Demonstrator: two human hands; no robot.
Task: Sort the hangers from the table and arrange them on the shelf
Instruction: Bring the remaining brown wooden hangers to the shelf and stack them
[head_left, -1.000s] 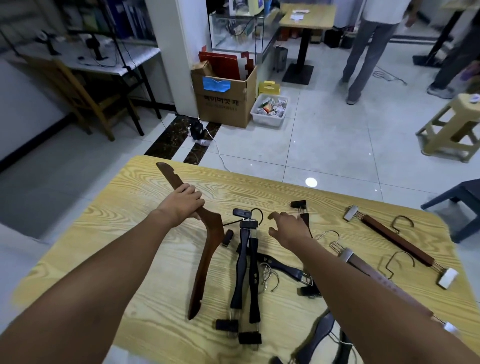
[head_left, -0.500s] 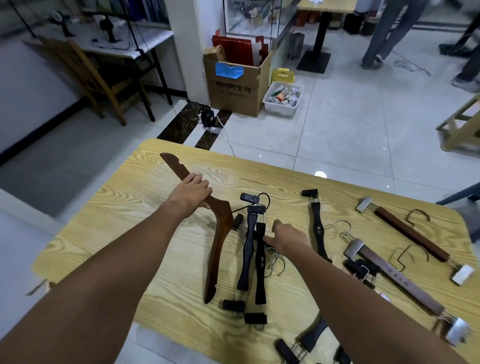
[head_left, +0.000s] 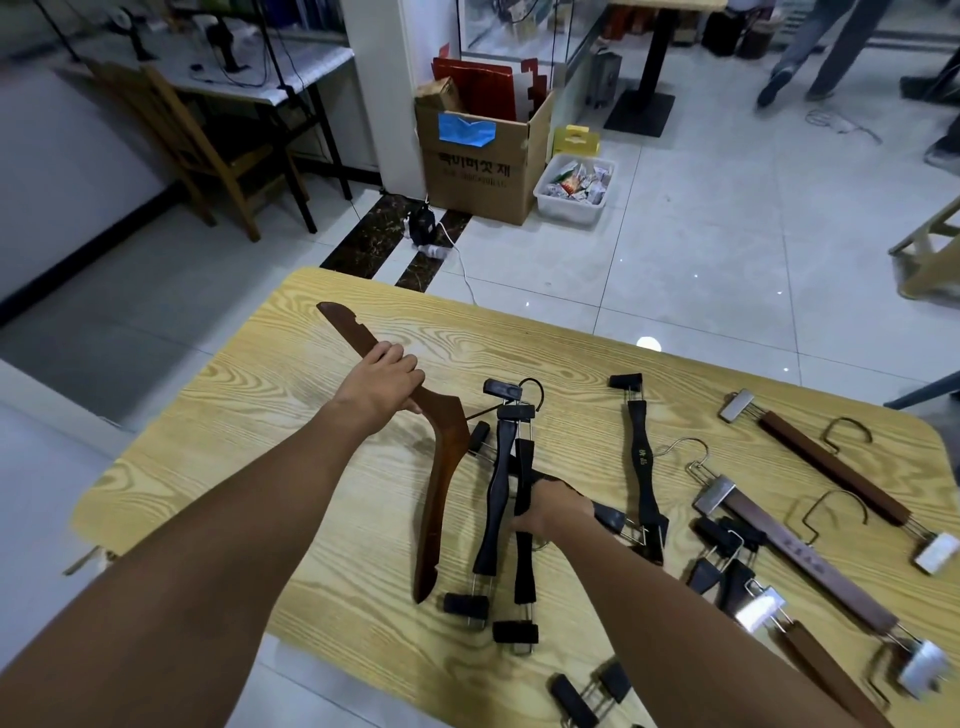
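Early stage, by the look of it: no shelf in view, & every hanger seen lies on the worktop (head_left: 249, 395), so nothing reads as arranged yet. Left hand (head_left: 382, 387) is wrapped round the far arm of the brown wooden coat hanger (head_left: 447, 467), at the left of the spread. Right hand (head_left: 556, 512) is curled on the middle of a black clip hanger (head_left: 523, 571), the right one of a pair lying side by side just beside the coat hanger; its twin (head_left: 493, 499) is close on its left. Can't tell whether the fingers also catch the dark hanger crossing under the hand, since the hand hides that spot. A third black clip hanger (head_left: 641, 467) lies apart to the right. Beyond it are brown clamp hangers w/ metal ends (head_left: 831, 467), plus more black clip ones near the front edge (head_left: 587, 691). Judgement: sorting by type is only just starting, w/ the wooden one in one hand & the black clip type in the other. Left to do: gather the rest by kind, take them to the shelf & arrange them there, i.e. nearly the whole job.
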